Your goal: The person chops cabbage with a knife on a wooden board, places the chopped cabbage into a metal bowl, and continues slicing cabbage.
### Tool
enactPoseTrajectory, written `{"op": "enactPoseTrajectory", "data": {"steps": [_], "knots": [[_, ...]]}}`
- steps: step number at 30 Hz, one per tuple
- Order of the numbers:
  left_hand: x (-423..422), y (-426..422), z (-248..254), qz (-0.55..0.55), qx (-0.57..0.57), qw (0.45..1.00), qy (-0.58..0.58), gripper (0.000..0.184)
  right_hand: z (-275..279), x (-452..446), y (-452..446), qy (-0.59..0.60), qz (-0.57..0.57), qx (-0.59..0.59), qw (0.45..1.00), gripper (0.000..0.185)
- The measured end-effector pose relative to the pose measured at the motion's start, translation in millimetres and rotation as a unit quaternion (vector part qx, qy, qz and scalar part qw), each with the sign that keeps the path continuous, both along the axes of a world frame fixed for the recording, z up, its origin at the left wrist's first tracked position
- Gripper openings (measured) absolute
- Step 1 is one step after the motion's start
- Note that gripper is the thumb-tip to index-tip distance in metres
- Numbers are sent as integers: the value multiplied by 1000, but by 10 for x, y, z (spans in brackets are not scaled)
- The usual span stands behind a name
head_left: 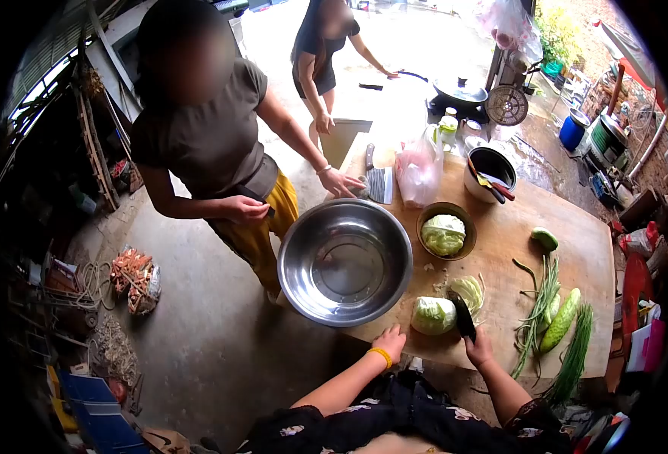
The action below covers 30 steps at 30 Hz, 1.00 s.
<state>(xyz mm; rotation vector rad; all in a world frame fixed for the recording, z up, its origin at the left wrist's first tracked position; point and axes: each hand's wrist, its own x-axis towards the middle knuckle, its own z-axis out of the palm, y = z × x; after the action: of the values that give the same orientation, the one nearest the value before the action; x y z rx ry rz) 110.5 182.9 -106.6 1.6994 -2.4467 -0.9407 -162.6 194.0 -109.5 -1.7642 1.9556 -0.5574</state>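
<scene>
My right hand (479,348) grips a knife with a dark blade (463,316), which stands against the right side of a pale green cabbage piece (434,315). Cut cabbage leaves (467,293) lie just beyond the blade. With a yellow band at its wrist, my left hand (391,341) rests at the table's near edge, left of the cabbage, its fingers apart and holding nothing. A large steel basin (345,262) sits beyond it, over the table's left edge. Another cabbage piece (444,234) is in a brown bowl (464,254).
Across the basin a person (213,129) reaches a hand toward a cleaver (380,185); another person (325,53) stands farther back. The wooden table (500,227) also holds a pink bag (419,172), a pot with utensils (490,170), cucumbers (560,321) and long green beans (537,318).
</scene>
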Motion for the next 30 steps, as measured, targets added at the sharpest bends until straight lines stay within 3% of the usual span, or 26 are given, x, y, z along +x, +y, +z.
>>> {"op": "enactPoseTrajectory", "data": {"steps": [12,30], "knots": [[-99,-31,-25,33,4,999,-42,32,63,38,-40,-80,11,23,996,21],[-268,33,-44,85,-14,991,-98,32,17,-17,-114,-97,48,42,993,19]]}}
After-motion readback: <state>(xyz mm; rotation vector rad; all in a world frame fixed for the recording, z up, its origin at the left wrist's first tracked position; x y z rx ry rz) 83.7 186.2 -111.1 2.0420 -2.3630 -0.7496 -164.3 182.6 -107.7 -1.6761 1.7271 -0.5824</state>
